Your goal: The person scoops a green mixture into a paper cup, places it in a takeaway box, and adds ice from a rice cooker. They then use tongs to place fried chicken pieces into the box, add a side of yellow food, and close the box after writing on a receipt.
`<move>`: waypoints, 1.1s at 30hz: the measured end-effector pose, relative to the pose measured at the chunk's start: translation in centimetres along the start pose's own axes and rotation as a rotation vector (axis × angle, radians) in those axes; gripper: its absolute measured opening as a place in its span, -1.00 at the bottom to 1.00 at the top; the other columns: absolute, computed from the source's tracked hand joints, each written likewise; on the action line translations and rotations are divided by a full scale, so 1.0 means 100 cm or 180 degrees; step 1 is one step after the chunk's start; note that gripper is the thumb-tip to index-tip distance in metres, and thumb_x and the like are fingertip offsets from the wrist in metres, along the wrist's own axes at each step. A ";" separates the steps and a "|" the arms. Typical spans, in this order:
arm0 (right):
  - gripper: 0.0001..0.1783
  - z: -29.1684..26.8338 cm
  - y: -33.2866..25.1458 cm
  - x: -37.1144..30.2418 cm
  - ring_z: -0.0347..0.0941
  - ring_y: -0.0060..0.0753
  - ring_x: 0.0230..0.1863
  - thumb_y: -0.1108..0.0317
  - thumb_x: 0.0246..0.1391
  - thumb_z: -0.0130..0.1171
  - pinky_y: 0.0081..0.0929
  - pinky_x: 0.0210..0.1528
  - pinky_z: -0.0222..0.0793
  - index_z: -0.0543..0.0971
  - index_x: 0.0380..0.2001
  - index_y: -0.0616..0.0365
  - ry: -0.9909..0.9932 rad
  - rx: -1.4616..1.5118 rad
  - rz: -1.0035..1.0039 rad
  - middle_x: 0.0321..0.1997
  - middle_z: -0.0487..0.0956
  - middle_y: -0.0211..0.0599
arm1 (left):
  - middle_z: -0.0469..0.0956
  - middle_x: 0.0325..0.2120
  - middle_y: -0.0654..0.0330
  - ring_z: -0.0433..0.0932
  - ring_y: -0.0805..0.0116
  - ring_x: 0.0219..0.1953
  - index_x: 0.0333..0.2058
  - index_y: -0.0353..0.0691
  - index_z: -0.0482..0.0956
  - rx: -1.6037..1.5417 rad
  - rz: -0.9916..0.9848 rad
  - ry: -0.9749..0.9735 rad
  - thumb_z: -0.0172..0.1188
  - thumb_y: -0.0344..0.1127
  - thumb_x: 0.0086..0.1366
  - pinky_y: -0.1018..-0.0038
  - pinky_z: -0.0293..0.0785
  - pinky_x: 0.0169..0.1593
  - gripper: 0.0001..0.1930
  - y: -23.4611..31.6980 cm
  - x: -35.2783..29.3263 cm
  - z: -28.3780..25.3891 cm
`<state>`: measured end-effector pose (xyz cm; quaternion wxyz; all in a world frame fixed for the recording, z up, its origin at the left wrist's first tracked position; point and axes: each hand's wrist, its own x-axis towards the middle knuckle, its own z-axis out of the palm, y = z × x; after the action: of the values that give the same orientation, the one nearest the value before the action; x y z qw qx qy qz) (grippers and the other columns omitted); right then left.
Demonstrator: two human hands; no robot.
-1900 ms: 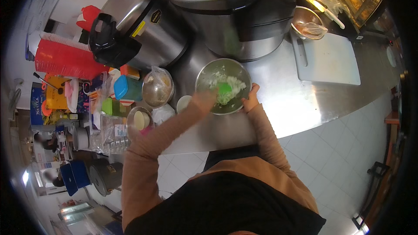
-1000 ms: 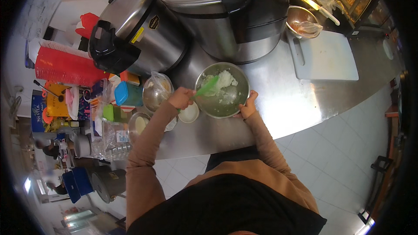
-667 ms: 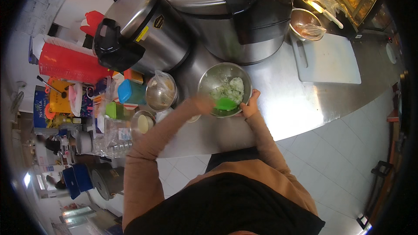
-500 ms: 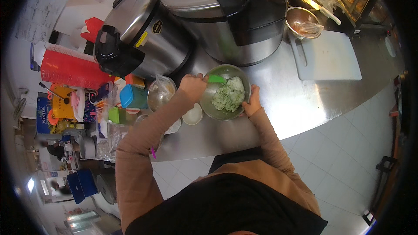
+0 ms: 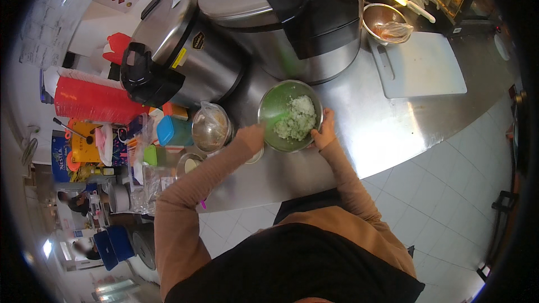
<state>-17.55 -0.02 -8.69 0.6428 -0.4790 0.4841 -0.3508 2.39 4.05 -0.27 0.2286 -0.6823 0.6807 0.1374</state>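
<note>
- In front of the big cooker [image 5: 292, 17], the steel bowl [image 5: 290, 115] of pale rice sits between your hands.
- Your right hand [image 5: 324, 133] grips its right rim.
- Your left hand [image 5: 252, 136] touches its left edge; grip unclear.

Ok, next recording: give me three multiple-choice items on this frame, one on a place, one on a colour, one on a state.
1. Where is the right hand?
A. on the rim of the metal bowl
B. on the white cutting board
C. on the red cup stack

2. What colour is the mix in the bowl?
A. red
B. pale whitish green
C. black

3. How are the lids of the two large cookers?
A. both shut
B. both open
C. both removed

Answers: 1 A, its fingers grip the bowl's near right rim; 2 B, the lump inside looks pale greenish; 3 A, both lids lie flat on their pots.
</note>
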 end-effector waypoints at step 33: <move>-0.30 0.000 0.052 -0.003 0.29 0.06 -0.03 0.71 -0.19 -0.19 -0.23 -0.50 0.57 -0.12 0.00 -0.10 0.0014 0.0630 0.0095 0.05 0.16 -0.09 | 0.50 -0.53 -0.11 0.51 -0.04 -0.40 -0.44 -0.24 0.57 -0.0791 0.0362 -0.0009 0.00 -0.33 0.06 0.23 0.42 -0.26 -0.82 0.051 0.037 0.050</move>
<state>-17.67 1.80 -13.55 0.6911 -0.4051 0.4555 -0.3883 -1.92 3.44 -7.03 0.1351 -0.6655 0.6957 0.2343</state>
